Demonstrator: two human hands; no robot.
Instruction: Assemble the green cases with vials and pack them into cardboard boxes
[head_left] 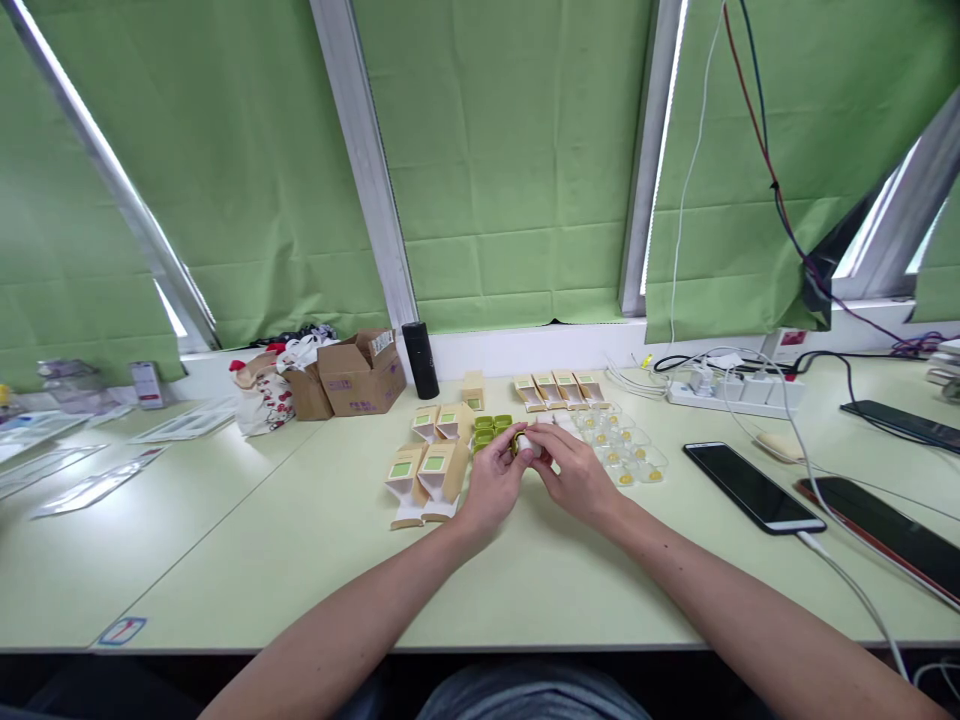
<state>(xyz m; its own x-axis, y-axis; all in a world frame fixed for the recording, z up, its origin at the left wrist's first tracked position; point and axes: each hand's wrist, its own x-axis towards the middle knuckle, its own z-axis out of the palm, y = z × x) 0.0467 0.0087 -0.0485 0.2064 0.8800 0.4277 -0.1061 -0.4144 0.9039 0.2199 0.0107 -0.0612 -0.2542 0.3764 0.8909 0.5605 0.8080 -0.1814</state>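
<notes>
My left hand and my right hand meet over the middle of the table. Between their fingertips is a small green-and-white piece, its exact kind too small to make out. My left fingers curl around its green side, and my right fingers pinch near its white part. Just behind the left hand sit several green square cups. Left of it stand several opened small cartons with green labels. To the right of my right hand lie clear plastic cups with yellow bits inside.
Another row of small cartons lies at the back. A black cylinder and a cardboard box stand by the wall. On the right are a phone with a cable and a white power strip.
</notes>
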